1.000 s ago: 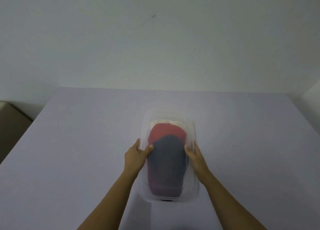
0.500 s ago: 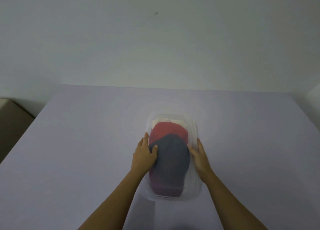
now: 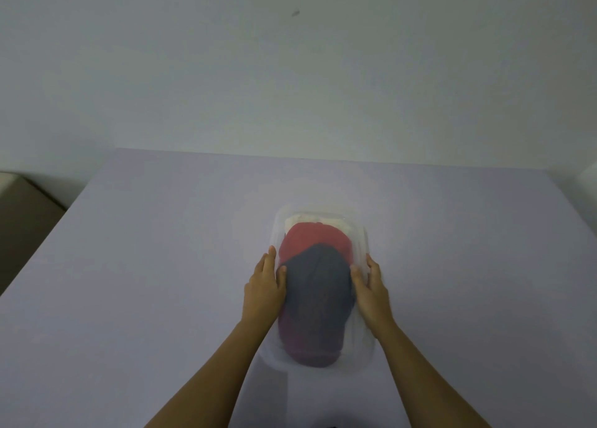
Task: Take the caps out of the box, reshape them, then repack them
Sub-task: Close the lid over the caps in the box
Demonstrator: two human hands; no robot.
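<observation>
Only the head view here, so one angle. The clear plastic box [image 3: 361, 238] sits mid-table [image 3: 161, 266], and the caps are all inside it, stacked front to back. The blue cap [image 3: 318, 282] is on top and nearest, the red cap [image 3: 311, 238] is tucked behind it, and a cream cap [image 3: 323, 221] peeks out at the far end.

Handling-wise these look like soft fabric, light and squishy. The crowns should dent easily and the brims are probably the only stiff part. I'd take the blue one by both sides of the crown, or by the brim, and lift it straight up so the thin box doesn't come along.

The left hand [image 3: 263, 285] and right hand [image 3: 371, 285] flank the box. Fingers are fairly straight along the outside of the walls, and each thumb tip touches a side of the blue cap. Nothing is properly gripped yet. The picture is hazy, so I can't rule out a light pinch on the clear walls.
</observation>
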